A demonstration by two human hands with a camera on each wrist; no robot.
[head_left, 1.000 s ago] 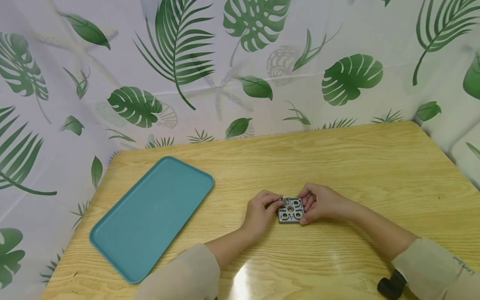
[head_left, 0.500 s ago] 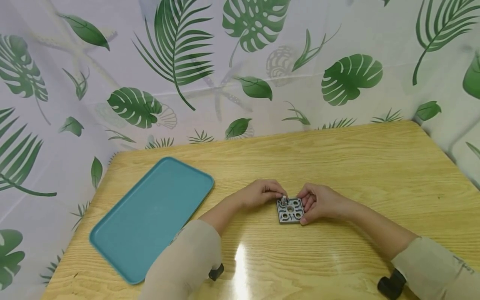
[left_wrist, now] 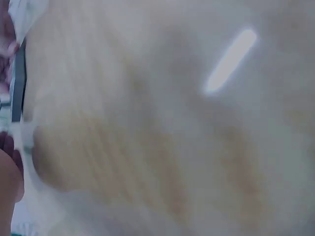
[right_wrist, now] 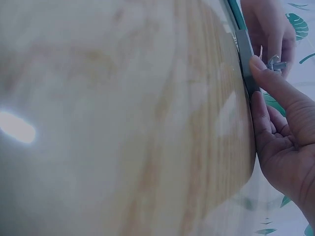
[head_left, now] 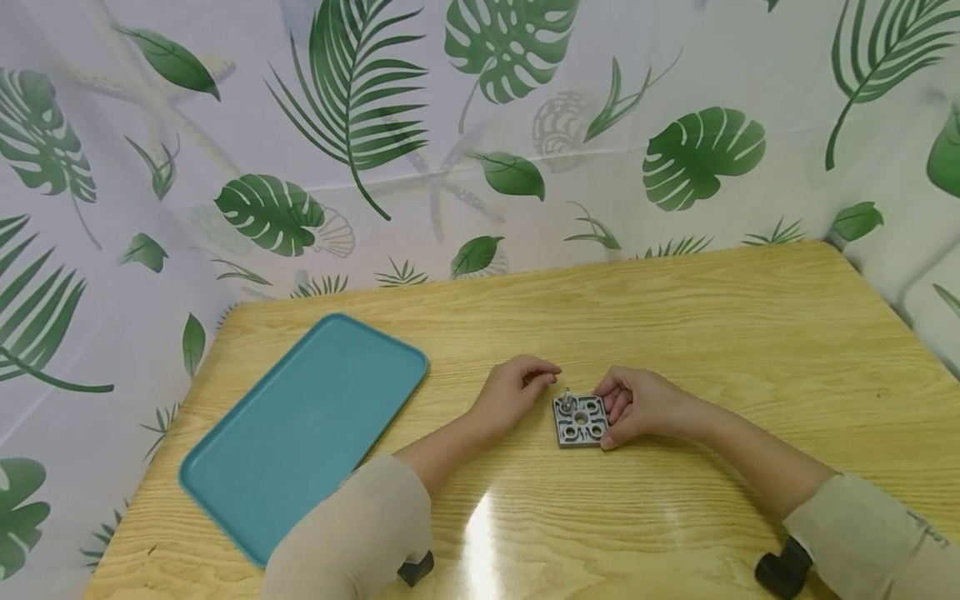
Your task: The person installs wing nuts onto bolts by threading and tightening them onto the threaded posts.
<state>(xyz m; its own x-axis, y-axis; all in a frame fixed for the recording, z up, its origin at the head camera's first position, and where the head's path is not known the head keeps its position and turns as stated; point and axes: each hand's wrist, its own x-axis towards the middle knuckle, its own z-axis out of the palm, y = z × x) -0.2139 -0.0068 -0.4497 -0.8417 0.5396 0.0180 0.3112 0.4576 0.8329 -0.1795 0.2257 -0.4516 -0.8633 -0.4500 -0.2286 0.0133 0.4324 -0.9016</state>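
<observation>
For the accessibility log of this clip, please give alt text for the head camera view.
A person's right hand holds the edge of a small square grey plate with round holes on a light wooden table, a small metal bolt standing in one corner; the left hand rests just beside it. A teal rectangular tray lies left.

Before me lies a pale wooden surface [head_left: 675, 317] with strong grain; a bright glare of light [head_left: 480, 546] sits on its near edge; behind and to both sides hangs a white curtain [head_left: 420, 125] printed with green palm and monstera leaves, faint shells and starfish.
</observation>
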